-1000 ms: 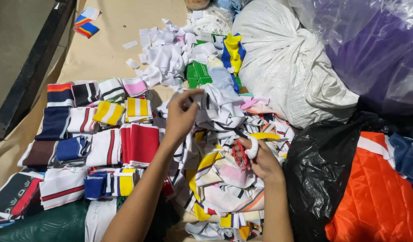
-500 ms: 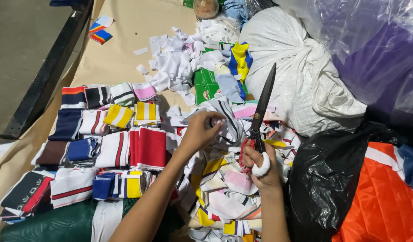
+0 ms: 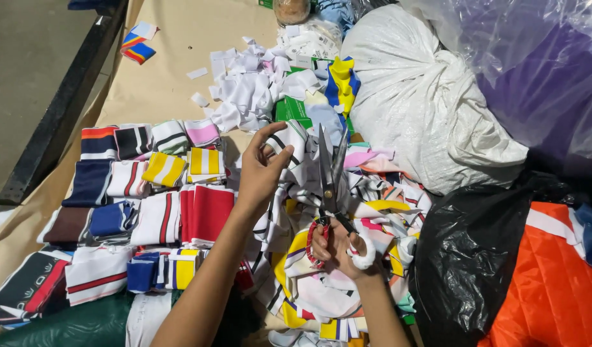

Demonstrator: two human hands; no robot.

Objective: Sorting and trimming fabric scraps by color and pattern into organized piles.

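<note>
My right hand (image 3: pixel 338 249) grips a pair of scissors (image 3: pixel 328 177) with red and white handles, blades pointing up and slightly apart. Just left of the blades, my left hand (image 3: pixel 260 168) pinches a white knitted strip with black stripes (image 3: pixel 295 142) and lifts it off a loose heap of striped fabric pieces (image 3: pixel 373 212). The blades stand close to the strip's right edge. Both forearms reach in from the bottom of the view.
Folded striped fabric pieces (image 3: pixel 148 193) lie in rows on the brown paper-covered table (image 3: pixel 174 77). White scraps (image 3: pixel 251 90) pile at the back. A tied white sack (image 3: pixel 424 109), a black plastic bag (image 3: pixel 469 257), orange quilted cloth (image 3: pixel 553 283) and clear plastic over purple cloth (image 3: pixel 540 71) crowd the right.
The scissors came up out of the heap and now stand upright with blades parted. My left hand moved from the pile and raised the striped strip beside the blades.
</note>
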